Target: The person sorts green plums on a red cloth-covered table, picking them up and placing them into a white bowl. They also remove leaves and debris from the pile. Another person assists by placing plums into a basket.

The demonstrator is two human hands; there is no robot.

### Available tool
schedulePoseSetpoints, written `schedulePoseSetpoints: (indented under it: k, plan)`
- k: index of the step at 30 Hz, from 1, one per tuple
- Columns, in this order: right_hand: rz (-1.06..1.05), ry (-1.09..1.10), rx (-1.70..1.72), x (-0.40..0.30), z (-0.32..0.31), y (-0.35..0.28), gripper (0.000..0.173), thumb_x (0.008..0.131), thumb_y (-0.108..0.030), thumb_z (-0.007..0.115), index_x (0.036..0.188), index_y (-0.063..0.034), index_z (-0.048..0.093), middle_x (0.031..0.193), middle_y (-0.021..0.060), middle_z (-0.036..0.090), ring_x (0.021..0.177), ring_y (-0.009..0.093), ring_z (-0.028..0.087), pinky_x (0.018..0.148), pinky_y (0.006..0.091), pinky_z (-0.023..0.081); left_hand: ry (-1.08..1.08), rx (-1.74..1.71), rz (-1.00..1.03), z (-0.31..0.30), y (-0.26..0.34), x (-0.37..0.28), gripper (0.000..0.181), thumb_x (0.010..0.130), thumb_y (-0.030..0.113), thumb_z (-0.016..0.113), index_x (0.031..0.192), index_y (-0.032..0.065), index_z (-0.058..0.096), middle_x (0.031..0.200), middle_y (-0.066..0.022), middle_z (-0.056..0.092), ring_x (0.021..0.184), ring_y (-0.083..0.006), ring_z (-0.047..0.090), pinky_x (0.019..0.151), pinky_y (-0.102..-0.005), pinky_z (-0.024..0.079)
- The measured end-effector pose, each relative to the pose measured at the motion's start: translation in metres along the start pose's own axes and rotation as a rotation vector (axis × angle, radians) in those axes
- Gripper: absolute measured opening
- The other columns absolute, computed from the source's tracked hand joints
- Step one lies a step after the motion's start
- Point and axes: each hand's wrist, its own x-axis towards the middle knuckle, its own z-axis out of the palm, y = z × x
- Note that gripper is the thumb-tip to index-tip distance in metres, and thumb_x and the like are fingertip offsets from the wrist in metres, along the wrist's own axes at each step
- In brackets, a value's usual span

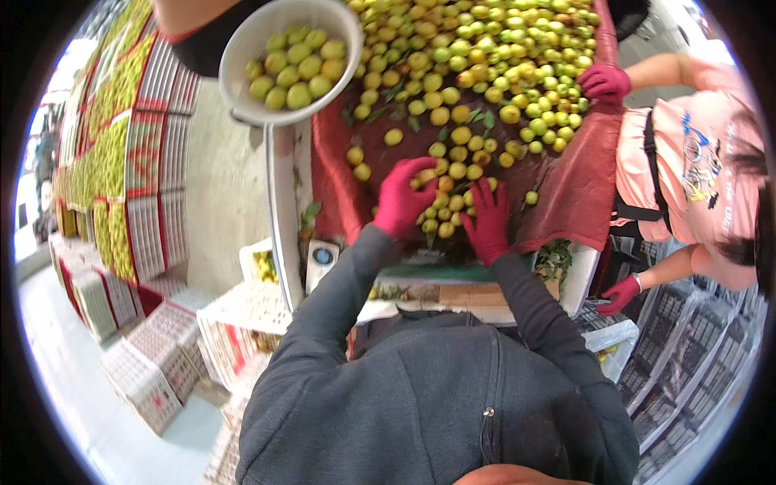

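Round yellow-green fruits [459,135] lie loose on a dark red sheet [388,136] over the sorting table in front of me. My left hand [401,197], in a crimson glove, curves its thumb and fingers around the left side of a small cluster. Whether it grips a fruit there is not clear. On the cluster's right side, my gloved right hand [488,221] reaches forward with fingers spread, its fingertips at the fruits. Smaller fruits [444,214] are gathered between both hands at the table's near end.
A white colander [230,66] of larger fruits stands at the table's left corner. At the right, another person's gloved hand [605,83] touches the fruit heap; their other hand [618,296] hangs lower. Fruit-filled crates [145,145] are stacked left, black crates [685,357] right.
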Motion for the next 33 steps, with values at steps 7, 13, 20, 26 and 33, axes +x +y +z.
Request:
schedulePoseSetpoints:
  k: [7,13,20,26,33]
  plan:
    - [-0.064,0.089,-0.122,0.012,-0.009,-0.003,0.073,0.089,-0.031,0.078,0.151,-0.0083,0.048,0.164,0.0159,0.038,0.145,0.052,0.035,0.120,0.0629,0.028,0.756,0.397,-0.120,-0.271,0.007,-0.193,0.042,0.095,0.007,0.070,0.137,0.0033,0.063,0.128,-0.0090,0.067,0.115,-0.0203,0.063,0.100,-0.0335,0.051]
    - [-0.110,0.218,-0.038,0.069,-0.004,-0.017,0.079,0.088,-0.040,0.076,0.155,-0.0121,0.044,0.163,0.0177,0.037,0.145,0.052,0.034,0.119,0.0658,0.027,0.992,1.074,-0.554,-0.371,0.004,-0.373,0.037,0.099,0.009,0.064,0.134,-0.0034,0.064,0.129,-0.0169,0.069,0.121,-0.0303,0.064,0.108,-0.0396,0.048]
    - [-0.157,0.058,-0.125,0.106,0.000,-0.026,0.082,0.087,-0.051,0.075,0.157,-0.0184,0.046,0.164,0.0128,0.037,0.146,0.053,0.033,0.119,0.0696,0.025,0.603,1.337,-0.834,-0.356,-0.024,-0.373,0.045,0.091,0.009,0.070,0.135,-0.0011,0.065,0.127,-0.0235,0.068,0.124,-0.0382,0.062,0.105,-0.0460,0.048]
    - [-0.129,-0.019,-0.116,0.057,-0.009,-0.036,0.075,0.093,-0.048,0.070,0.157,-0.0165,0.046,0.165,0.0129,0.036,0.149,0.049,0.031,0.122,0.0683,0.020,0.502,0.663,0.113,-0.248,0.011,-0.147,0.038,0.091,-0.004,0.061,0.128,0.0010,0.068,0.126,-0.0195,0.069,0.125,-0.0347,0.061,0.108,-0.0450,0.048]
    - [-0.155,-0.092,-0.073,-0.002,-0.009,-0.024,0.079,0.092,-0.051,0.070,0.159,-0.0198,0.042,0.167,0.0126,0.033,0.153,0.046,0.027,0.123,0.0671,0.021,-0.223,0.761,0.476,-0.051,0.001,0.081,0.059,0.094,0.018,0.068,0.151,0.0129,0.052,0.160,-0.0156,0.045,0.149,-0.0473,0.036,0.122,-0.0563,0.032]
